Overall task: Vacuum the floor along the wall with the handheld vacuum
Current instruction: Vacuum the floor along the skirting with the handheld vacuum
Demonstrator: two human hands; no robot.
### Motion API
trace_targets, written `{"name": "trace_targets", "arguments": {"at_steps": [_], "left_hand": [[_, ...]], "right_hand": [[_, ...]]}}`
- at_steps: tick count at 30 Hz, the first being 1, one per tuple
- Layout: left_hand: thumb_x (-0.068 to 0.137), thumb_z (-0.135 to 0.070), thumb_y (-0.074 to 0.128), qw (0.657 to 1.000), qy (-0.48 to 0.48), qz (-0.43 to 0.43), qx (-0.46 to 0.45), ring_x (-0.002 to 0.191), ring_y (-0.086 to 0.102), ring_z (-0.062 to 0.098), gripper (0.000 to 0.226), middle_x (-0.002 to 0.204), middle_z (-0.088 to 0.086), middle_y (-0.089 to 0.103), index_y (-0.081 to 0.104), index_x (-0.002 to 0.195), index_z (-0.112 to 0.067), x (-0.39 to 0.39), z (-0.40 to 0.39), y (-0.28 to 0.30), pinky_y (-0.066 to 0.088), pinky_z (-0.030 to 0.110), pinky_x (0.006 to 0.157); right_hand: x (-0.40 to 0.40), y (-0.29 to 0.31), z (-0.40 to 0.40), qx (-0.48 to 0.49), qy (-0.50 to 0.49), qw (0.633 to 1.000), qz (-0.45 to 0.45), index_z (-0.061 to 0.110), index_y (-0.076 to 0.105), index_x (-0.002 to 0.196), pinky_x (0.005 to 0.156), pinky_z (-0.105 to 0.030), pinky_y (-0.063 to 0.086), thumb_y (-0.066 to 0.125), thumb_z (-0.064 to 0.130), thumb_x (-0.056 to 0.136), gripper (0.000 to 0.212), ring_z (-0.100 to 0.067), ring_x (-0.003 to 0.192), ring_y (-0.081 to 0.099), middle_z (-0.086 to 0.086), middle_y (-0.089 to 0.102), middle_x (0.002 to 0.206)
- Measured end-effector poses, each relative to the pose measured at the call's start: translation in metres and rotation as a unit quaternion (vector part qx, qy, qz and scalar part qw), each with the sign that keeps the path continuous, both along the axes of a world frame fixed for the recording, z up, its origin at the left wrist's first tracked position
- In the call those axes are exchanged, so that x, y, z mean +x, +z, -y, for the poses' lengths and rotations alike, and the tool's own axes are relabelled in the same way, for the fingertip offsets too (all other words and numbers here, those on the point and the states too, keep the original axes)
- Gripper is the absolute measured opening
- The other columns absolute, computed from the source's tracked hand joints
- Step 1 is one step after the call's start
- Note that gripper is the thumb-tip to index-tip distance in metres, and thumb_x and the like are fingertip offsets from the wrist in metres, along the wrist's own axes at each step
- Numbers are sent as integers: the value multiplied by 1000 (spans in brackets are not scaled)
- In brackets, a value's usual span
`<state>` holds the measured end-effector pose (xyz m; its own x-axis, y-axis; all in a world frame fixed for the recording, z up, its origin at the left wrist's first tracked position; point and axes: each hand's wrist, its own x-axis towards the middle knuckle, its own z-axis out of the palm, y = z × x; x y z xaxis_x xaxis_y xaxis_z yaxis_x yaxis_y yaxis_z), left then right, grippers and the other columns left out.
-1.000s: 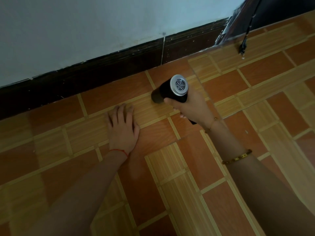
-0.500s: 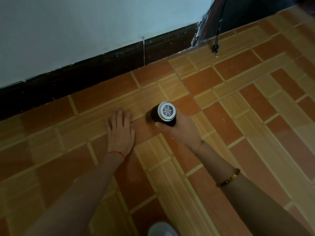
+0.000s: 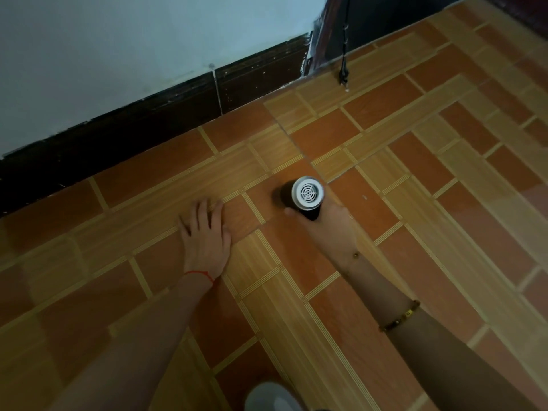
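Head view: gripped by the right hand [image 3: 329, 229], fingers curled about the dark barrel of the handheld vacuum [image 3: 302, 197], thumb laid along its near side; other fingertips hidden behind the body, so exact closure not tellable beyond a wrap. Held low over the tiled floor [image 3: 415, 221], nozzle end turned toward the floor and out of sight, pale round vented cap facing up at the camera; well apart from the dark skirting board [image 3: 184, 114], with several tiles between. Judged light and rigid, a smooth plastic cylinder small enough for one-handed carrying, likely a little slippery, so best taken round the middle of the barrel as here, clear of the vented cap. Pressed flat on the tiles, the left hand [image 3: 206, 235], fingers lightly spread and empty, apparently as a prop for leaning; a red thread at that wrist, a beaded bracelet [image 3: 398, 315] on the right forearm. Underfoot: hard, glossy orange and wood-patterned tiles with pale grout lines, even enough for easy gliding, grooves perhaps holding dust. Above the skirting, a pale painted wall [image 3: 118, 48], scuffed along its lower edge. At upper right, a dark door frame [image 3: 320, 40] and a thin black cord [image 3: 344, 66] dangling to the floor. At the bottom edge, something pale and rounded, unidentifiable.
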<state>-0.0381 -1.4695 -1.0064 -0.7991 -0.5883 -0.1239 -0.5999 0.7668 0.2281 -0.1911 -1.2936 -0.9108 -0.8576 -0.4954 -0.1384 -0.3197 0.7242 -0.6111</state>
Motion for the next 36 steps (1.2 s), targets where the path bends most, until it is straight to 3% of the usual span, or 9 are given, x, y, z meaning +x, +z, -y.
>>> {"name": "trace_targets", "arguments": {"at_steps": [5, 16, 19, 24, 36], "left_hand": [[94, -44, 27, 1000, 3, -3, -5, 146, 27, 38, 65, 155, 18, 32, 28, 153, -15, -2, -2, -2, 16, 71, 115], [96, -43, 30, 1000, -11, -10, -12, 146, 25, 38, 65, 156, 18, 31, 30, 153, -14, 2, -1, -6, 13, 71, 115], [95, -43, 29, 1000, -11, -17, -15, 147, 24, 38, 65, 156, 18, 31, 31, 153, -14, 4, -1, -7, 12, 71, 116], [94, -42, 31, 999, -10, -30, -16, 146, 25, 38, 64, 156, 17, 31, 32, 152, -15, 5, 0, -8, 12, 71, 116], [92, -40, 37, 999, -3, -50, -15, 146, 25, 36, 64, 156, 15, 32, 35, 151, -16, 6, 0, -8, 11, 69, 117]], "right_hand": [[7, 0, 1, 1, 57, 998, 40, 21, 44, 139, 75, -34, 54, 65, 61, 78, 75, -14, 92, 64, 3, 68, 105], [-16, 13, -24, 14, -121, 992, -21, 20, 41, 138, 78, -42, 54, 65, 53, 84, 67, -29, 99, 65, -4, 67, 110], [-13, 13, -24, 18, -111, 994, -12, 22, 42, 136, 74, -37, 54, 64, 57, 83, 68, -26, 96, 66, 0, 67, 108], [-6, 8, -26, 26, -55, 998, 19, 26, 41, 139, 78, -41, 57, 66, 60, 79, 73, -19, 98, 66, 4, 68, 111], [-44, 10, -54, 28, -241, 969, -37, 14, 44, 138, 78, -38, 55, 68, 52, 82, 71, -26, 103, 65, -6, 68, 113]]}}
